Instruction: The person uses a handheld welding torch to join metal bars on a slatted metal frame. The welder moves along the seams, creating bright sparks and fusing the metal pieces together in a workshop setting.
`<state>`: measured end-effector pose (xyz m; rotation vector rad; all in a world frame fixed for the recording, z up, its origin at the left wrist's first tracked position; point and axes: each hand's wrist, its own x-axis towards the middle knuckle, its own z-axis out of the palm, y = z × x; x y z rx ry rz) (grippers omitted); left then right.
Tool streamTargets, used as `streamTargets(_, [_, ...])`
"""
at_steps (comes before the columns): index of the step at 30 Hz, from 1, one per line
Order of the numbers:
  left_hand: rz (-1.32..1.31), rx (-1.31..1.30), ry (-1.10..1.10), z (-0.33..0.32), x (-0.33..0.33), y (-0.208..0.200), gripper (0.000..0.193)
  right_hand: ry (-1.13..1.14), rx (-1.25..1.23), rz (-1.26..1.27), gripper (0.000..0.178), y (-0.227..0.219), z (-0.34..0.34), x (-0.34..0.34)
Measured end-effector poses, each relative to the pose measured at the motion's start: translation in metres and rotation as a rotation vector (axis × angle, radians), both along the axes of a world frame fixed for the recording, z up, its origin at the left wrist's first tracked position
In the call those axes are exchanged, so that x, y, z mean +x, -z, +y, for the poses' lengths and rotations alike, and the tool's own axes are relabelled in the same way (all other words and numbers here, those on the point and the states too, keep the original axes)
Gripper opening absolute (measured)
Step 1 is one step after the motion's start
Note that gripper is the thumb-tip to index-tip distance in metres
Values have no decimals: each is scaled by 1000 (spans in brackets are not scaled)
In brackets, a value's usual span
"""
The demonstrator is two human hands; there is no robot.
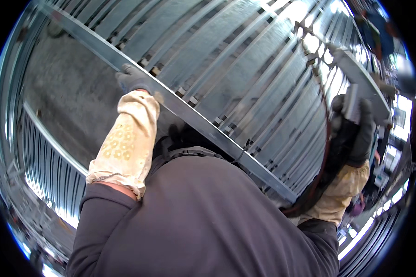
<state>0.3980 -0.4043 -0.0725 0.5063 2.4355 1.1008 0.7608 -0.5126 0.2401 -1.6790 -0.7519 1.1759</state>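
My left hand (133, 79), in a grey glove, is on the long steel rail (189, 110) that runs slantwise in front of me. Its fingers look curled at the rail's edge. At the right, my right hand (361, 131) wears a dark glove and is raised, with its fingers closed round a dark tool, partly hidden by the glove and blurred. A light grey flat piece (352, 104) shows at the fingers. Beside this hand a dark red-brown cable (327, 134) curves down toward my right forearm. Pale protective sleeves cover both forearms.
Many parallel steel bars (245, 64) stretch away beyond the rail, with small dark fittings at their near ends. Grey floor (69, 83) lies to the left of my left arm. Ribbed metal panels (51, 171) stand at the lower left. A grey metal beam (363, 83) is at the upper right.
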Motion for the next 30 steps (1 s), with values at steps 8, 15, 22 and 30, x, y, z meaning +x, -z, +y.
streamTargets(8, [-239, 23, -51, 0, -7, 22, 60, 209, 379, -166, 54, -112, -226, 89])
streamTargets(15, [-327, 13, -42, 6, -12, 26, 61, 378, 484, -358, 56, -191, -417, 77])
streamTargets(22, [-266, -58, 67, 17, -27, 44, 61, 631, 613, -553, 49, -214, -518, 71])
streamTargets(30, [-130, -145, 269, 11, -58, 115, 61, 720, 680, -611, 42, -208, -561, 146])
